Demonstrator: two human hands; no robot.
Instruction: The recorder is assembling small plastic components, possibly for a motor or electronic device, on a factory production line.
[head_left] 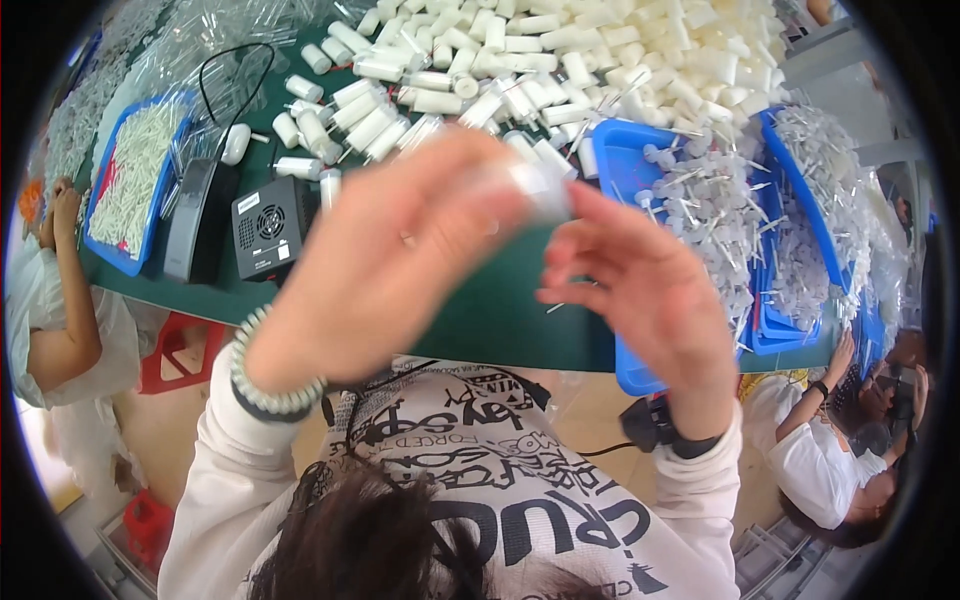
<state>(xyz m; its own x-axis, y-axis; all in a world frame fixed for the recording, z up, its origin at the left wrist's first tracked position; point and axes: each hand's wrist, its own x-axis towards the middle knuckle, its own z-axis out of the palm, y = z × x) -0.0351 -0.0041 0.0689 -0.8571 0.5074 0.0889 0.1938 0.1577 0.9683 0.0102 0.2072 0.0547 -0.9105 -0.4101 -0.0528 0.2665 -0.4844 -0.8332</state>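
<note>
My left hand (390, 255), smeared by motion, is raised over the table edge. Its fingers are closed around a white, partly clear cylindrical piece (540, 188), whose details are blurred. To the right of that piece, my right hand (645, 275) has its fingers bent and apart. One of its fingertips reaches the piece's right end; whether it presses on it, I cannot make out. Beyond both hands lies a big heap of white plastic cylinders (490, 35), the nearer ones with clear parts and thin pins.
Blue trays (625, 150) at the right hold translucent parts with thin stems. At the left are a blue tray (150, 255) of pale thin sticks, a black speaker-like box (268, 228) and a dark long box (197, 225). Other people sit at both sides, beside a red stool (180, 350).
</note>
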